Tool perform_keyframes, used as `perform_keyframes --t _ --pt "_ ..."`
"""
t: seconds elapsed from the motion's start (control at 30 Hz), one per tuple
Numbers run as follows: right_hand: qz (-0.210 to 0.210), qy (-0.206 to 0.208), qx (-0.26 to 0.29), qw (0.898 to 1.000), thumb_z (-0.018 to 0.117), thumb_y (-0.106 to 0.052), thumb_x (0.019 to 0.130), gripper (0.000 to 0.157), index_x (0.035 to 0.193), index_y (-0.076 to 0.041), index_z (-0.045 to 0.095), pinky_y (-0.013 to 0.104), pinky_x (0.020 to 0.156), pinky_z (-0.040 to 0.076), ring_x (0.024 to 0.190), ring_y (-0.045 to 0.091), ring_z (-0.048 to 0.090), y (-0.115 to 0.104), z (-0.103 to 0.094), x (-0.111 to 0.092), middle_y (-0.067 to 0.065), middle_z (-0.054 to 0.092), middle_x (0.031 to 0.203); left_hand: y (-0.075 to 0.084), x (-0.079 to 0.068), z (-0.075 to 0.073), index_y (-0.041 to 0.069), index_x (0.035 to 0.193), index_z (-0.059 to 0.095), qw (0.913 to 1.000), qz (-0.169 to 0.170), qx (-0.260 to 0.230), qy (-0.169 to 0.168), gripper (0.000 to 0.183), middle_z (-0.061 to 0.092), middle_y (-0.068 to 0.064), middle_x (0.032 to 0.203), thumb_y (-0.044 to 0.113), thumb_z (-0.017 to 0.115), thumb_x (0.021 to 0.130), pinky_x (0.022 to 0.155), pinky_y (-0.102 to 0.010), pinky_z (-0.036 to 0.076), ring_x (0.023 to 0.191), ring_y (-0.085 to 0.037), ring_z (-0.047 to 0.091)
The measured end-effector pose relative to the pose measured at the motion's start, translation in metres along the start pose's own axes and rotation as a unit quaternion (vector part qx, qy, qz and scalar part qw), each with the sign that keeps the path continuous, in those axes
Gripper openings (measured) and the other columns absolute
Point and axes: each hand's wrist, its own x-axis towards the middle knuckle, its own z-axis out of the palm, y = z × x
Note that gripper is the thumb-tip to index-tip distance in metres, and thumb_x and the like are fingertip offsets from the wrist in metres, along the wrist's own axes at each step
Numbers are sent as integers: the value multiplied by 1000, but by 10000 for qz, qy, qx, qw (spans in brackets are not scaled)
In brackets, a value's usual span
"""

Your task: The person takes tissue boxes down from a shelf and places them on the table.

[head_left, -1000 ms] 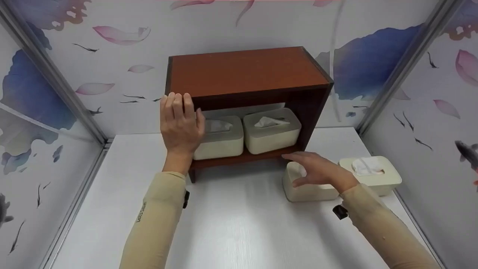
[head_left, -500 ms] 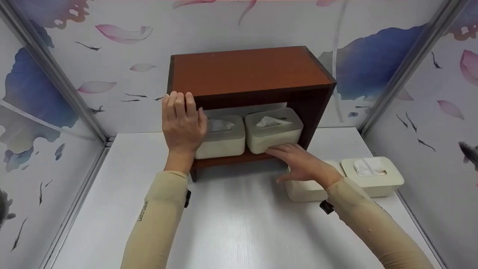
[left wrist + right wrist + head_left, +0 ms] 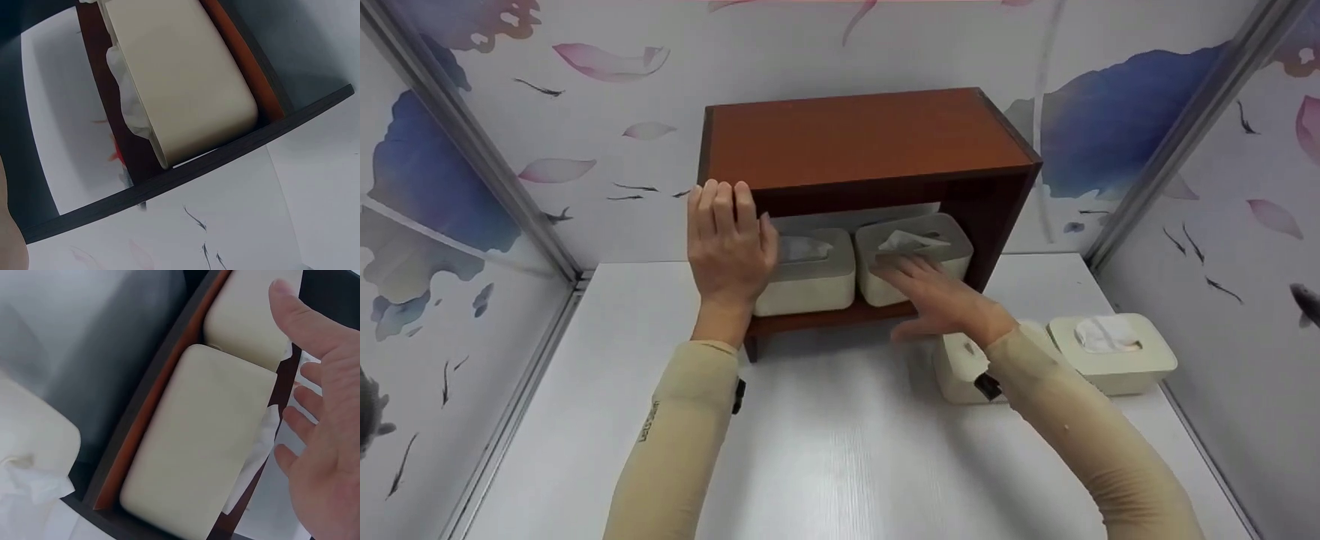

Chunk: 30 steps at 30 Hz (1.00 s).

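We see the left hand (image 3: 731, 247) left of the frame's centre, its fingers straight and side by side against the front left corner of the brown shelf (image 3: 862, 139), holding nothing. Near the centre of the frame, the right hand (image 3: 941, 300) is spread wide, with the thumb well away from the fingers and its grasp unfilled; it lies in front of the shelf's right tissue box (image 3: 197, 439), and we cannot tell whether the fingertips touch it. The left tissue box (image 3: 806, 289) sits close beside that one on the lower board, partly behind the left hand, and we see white tissue in both tops. At the right of the frame, two more cream boxes stand on the white table (image 3: 825, 450): the nearer box (image 3: 960, 382), partly covered by the right sleeve (image 3: 1080, 427), and just beside it the outer box (image 3: 1117, 367), with tissue showing. Behind the shelf, we see a wall (image 3: 810, 56) printed with pink petals and blue shapes.
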Motion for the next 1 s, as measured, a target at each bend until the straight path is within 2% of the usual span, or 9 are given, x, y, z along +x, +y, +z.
perform_keyframes --t 0.17,0.33,0.43,0.63,0.83,1.0 --pt "186 -49 -44 9998 80 -46 76 99 154 -13 29 55 119 23 149 30 23 3 -2 18 10 24 161 -1 0 1 5 125 51 10000 12 -2 79 41 54 -15 120 27 59 91 115 -43 38 121 -31 52" --pt "298 148 -26 9994 81 -42 75 98 153 -12 30 55 121 19 149 32 22 9 -3 36 11 23 161 -4 0 1 5 125 51 10000 -16 7 81 41 54 -15 121 27 59 90 116 -42 38 122 -31 52" --pt "330 133 -197 9992 81 -41 76 97 153 -12 30 55 121 19 149 32 22 12 -4 43 12 25 161 -4 0 1 5 125 51 10000 -40 19 85 42 54 -15 121 26 60 90 116 -42 38 122 -31 51" --pt "641 -264 -749 9948 80 -45 76 101 155 -12 25 54 122 16 150 32 19 17 -10 56 12 23 161 -2 0 2 6 125 50 9999 -51 87 106 44 54 -15 121 26 62 88 115 -43 38 121 -30 52" --pt "1194 -905 -445 9877 78 -47 78 104 157 -18 16 51 125 7 153 30 9 23 -15 69 8 14 164 0 -1 2 6 124 51 9998 -82 114 132 44 54 -14 120 26 63 87 114 -42 39 121 -30 52" --pt "1339 -1193 -270 9834 73 -50 81 103 158 -20 11 50 125 4 154 28 3 30 -14 71 5 8 166 1 0 2 6 124 51 9999 -59 110 78 39 54 -14 120 27 57 91 115 -42 39 122 -30 52"
